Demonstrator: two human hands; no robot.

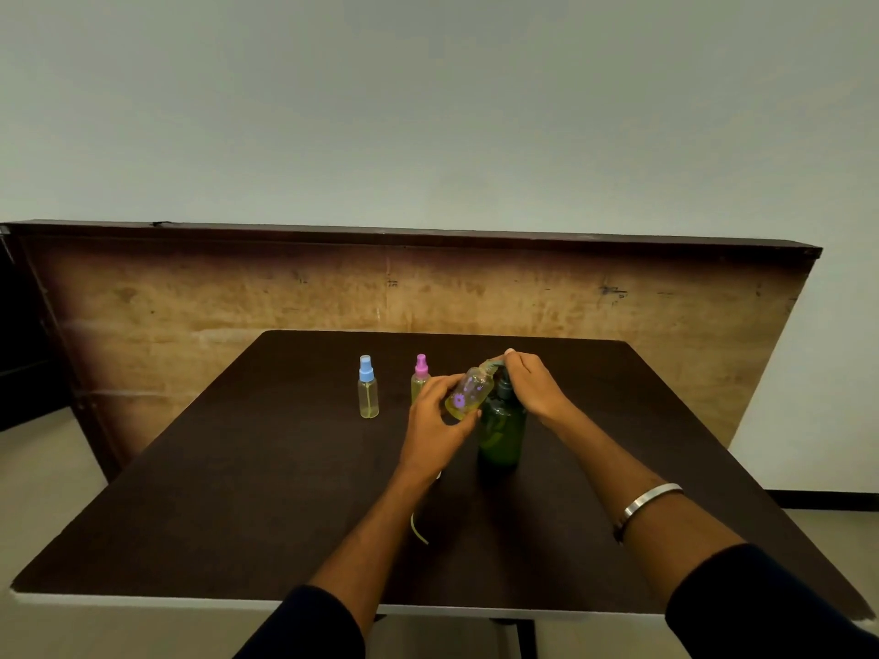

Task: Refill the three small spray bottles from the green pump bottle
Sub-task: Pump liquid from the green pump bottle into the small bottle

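The green pump bottle stands upright near the middle of the dark table. My right hand rests on its pump head, fingers curled over the spout. My left hand holds a small clear bottle with purple flower marks, tilted with its open neck up against the pump spout; yellow liquid lies in its lower end. A spray bottle with a blue cap stands upright to the left. A spray bottle with a pink cap stands beside it, partly hidden by my left hand.
A thin pale tube, seemingly a removed sprayer part, lies on the table under my left forearm. An upturned wooden board stands behind the table's far edge. The table's near edge runs just in front of my sleeves.
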